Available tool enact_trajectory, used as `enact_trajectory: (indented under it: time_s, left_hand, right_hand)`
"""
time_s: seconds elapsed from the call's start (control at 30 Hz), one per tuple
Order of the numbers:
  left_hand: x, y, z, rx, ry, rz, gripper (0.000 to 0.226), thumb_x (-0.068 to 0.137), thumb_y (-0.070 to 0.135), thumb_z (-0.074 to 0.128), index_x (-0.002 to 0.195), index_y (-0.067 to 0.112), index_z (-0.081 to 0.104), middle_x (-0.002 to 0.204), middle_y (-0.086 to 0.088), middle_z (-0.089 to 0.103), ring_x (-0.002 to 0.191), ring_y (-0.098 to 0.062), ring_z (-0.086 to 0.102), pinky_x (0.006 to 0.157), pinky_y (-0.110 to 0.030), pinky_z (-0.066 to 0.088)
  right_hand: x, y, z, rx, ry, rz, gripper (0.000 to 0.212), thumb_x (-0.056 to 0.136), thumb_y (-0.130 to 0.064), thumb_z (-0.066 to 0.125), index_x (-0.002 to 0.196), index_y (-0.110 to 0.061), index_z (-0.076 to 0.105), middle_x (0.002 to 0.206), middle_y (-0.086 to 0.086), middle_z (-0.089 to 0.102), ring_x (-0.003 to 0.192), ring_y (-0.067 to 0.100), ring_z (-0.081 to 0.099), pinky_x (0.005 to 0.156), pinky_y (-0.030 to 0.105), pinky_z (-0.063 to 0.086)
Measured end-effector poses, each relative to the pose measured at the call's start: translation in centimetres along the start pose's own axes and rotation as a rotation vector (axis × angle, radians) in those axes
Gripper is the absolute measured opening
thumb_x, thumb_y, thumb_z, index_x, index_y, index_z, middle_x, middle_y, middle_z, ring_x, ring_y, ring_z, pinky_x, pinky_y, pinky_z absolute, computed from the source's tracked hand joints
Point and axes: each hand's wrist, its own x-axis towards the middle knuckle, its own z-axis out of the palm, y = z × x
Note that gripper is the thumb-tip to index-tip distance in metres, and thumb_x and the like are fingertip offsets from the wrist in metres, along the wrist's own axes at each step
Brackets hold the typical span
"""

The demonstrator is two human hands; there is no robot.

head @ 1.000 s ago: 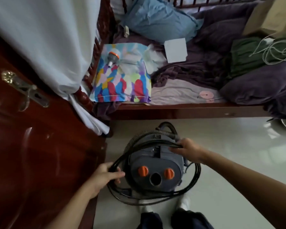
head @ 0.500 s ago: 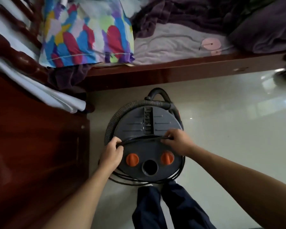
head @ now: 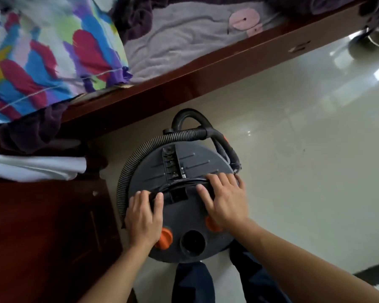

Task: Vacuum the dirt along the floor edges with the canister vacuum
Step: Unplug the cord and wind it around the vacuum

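open tiled floor lies wide to the right of the canister vacuum. on the left, the ribbed hose hugs the drum near a dark wooden panel, leaving a tight gap. the bed rail closes the far side and the person's legs the near side. a power cord crosses the lid.

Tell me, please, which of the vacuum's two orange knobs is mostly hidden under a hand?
The right orange knob, beside the round port: the right hand covers most of it. The left orange knob shows nearly whole.

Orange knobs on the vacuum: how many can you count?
2. One orange knob sits beside the left hand; the other knob lies partly under the right hand. Hands may hide more.
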Motion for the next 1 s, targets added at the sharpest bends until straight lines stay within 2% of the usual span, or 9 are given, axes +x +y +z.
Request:
enact_trajectory:
  time_s: [0.1, 0.2, 0.5, 0.67, 1.0]
  left_hand:
    - [0.0, 0.1, 0.7, 0.026, 0.043, 0.039, 0.054, 0.092, 0.053, 0.028, 0.085, 0.006, 0.054, 0.089, -0.008, 0.058, 0.09, -0.032, 0.054, 0.075, -0.044, 0.045]
    - [0.2, 0.9, 1.0, 0.047, 0.038, 0.055, 0.056, 0.091, 0.054, 0.027, 0.088, 0.006, 0.056, 0.093, -0.01, 0.06, 0.095, -0.033, 0.054, 0.075, -0.044, 0.045]
    - [2.5, 8.4, 4.2, 0.139, -0.043, 0.268, 0.057, 0.092, 0.058, 0.025, 0.085, 0.008, 0.053, 0.092, -0.01, 0.059, 0.092, -0.033, 0.053, 0.073, -0.044, 0.043]
    - [3.9, 15.4, 7.3, 0.191, -0.122, 0.454, 0.059, 0.091, 0.062, 0.021, 0.086, 0.013, 0.053, 0.091, -0.006, 0.058, 0.092, -0.031, 0.052, 0.073, -0.043, 0.043]
    - [3.8, 31.0, 16.0, 0.262, -0.245, 0.807, 0.06, 0.09, 0.069, 0.02, 0.09, 0.02, 0.054, 0.09, 0.002, 0.057, 0.089, -0.024, 0.052, 0.071, -0.037, 0.039]
  right_hand:
    - [0.0, 0.6, 0.6, 0.006, 0.145, 0.043, 0.048, 0.096, -0.058, 0.04, 0.083, -0.019, 0.066, 0.081, 0.002, 0.061, 0.084, 0.03, 0.06, 0.091, 0.047, 0.046]
    - [-0.3, 1.4, 0.7, -0.011, 0.208, 0.079, 0.049, 0.095, -0.059, 0.042, 0.075, -0.019, 0.062, 0.075, 0.003, 0.058, 0.078, 0.03, 0.058, 0.084, 0.044, 0.047]
    - [-0.8, 7.9, -2.2, 0.013, 0.233, 0.326, 0.056, 0.092, -0.063, 0.037, 0.081, -0.018, 0.069, 0.078, 0.006, 0.061, 0.08, 0.033, 0.061, 0.078, 0.04, 0.045]
    - [-1.9, 13.3, -4.7, 0.12, 0.266, 0.556, 0.065, 0.089, -0.067, 0.029, 0.089, -0.019, 0.072, 0.087, 0.007, 0.063, 0.089, 0.034, 0.06, 0.08, 0.042, 0.044]
    - [-5.5, 25.1, -9.8, 0.269, 0.437, 0.913, 0.067, 0.087, -0.068, 0.024, 0.09, -0.02, 0.071, 0.09, 0.005, 0.063, 0.09, 0.032, 0.059, 0.081, 0.041, 0.044]
